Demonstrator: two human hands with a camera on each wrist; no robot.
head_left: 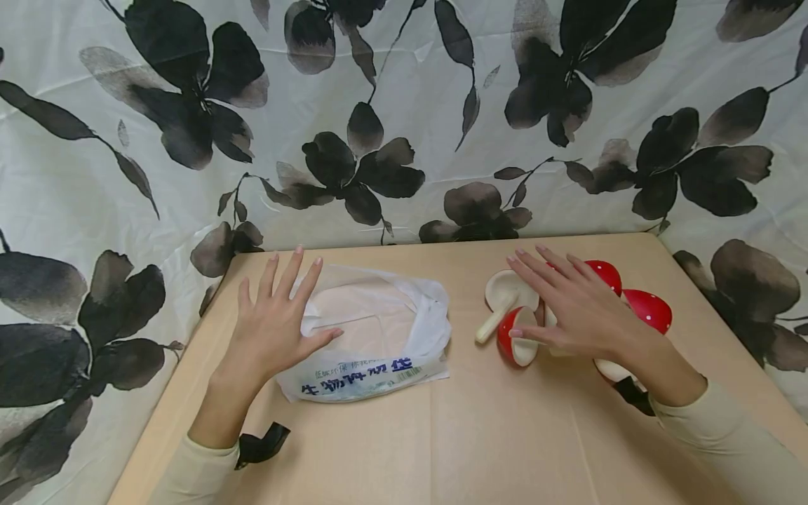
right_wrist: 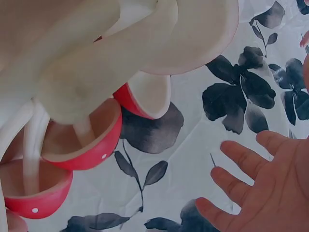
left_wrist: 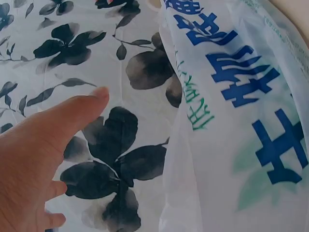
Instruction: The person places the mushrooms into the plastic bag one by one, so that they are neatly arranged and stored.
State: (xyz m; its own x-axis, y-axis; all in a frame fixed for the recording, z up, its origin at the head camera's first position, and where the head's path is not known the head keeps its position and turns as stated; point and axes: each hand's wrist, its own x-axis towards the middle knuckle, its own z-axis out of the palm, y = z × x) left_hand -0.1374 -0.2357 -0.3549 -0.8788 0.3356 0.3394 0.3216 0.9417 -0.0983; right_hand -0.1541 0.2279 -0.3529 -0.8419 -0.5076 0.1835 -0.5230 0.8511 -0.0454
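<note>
A white translucent plastic bag (head_left: 372,330) with blue and green printing lies on the left half of the table. My left hand (head_left: 271,340) is spread with straight fingers at the bag's left side; in the left wrist view the thumb (left_wrist: 72,116) appears apart from the bag (left_wrist: 217,145). Several toy mushrooms with red caps and cream stems (head_left: 520,338) are grouped on the right. Above them my right hand (head_left: 583,319) stretches out its fingers, hiding part of the group. The right wrist view shows the mushrooms (right_wrist: 96,150) beside the open right hand (right_wrist: 270,188), which grips nothing.
Light wooden tabletop (head_left: 442,442) spans the front. A white cloth with dark flowers (head_left: 379,84) hangs behind and beside it. A black piece (head_left: 261,445) sits at the left wrist, and another black piece (head_left: 634,396) at the right wrist.
</note>
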